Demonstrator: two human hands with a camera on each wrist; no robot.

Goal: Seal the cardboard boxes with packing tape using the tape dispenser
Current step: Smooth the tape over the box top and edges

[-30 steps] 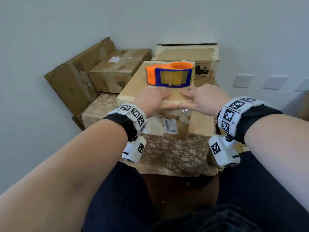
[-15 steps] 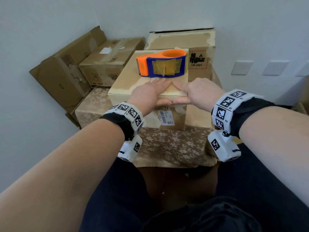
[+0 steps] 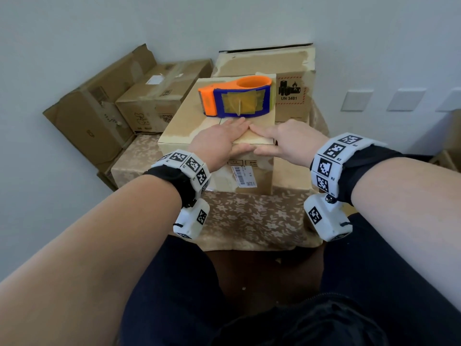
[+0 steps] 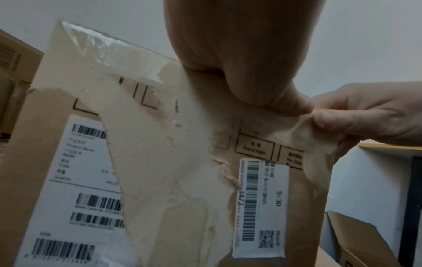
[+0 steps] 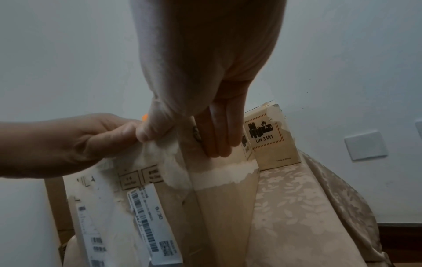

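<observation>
Head view: left hand (image 3: 219,143) and right hand (image 3: 290,143) lay flat on the top of the front cardboard box (image 3: 179,131), fingers straight and spread, index tips nearly meeting over the flap seam. Both thumbs hooked over the near top edge and pressed on the front face; the left wrist view showed the two thumb tips almost touching there. Neither hand held anything. The tape dispenser (image 3: 237,98), orange and blue, stood on the same box top just beyond the fingertips, apparently not touching them, tape face toward the camera.

The box sat on a counter draped in a floral cloth (image 3: 249,216), with a box marked UN 3481 (image 3: 291,96) behind and more cardboard boxes (image 3: 149,96) to the left.

Risks, judged from this state:
- No fresh tape was visible across the seam, so the flaps seemed held only by hand pressure. Lifting both hands for the dispenser could let them spring up.
- The dispenser sat on the flaps being pressed; a springing flap could tip it off the far edge.
- The front face was torn and peeling, with old clear tape residue (image 4: 109,45). New tape laid there might bond poorly.
- The cloth might let the box slide under the dispenser's pull.
</observation>
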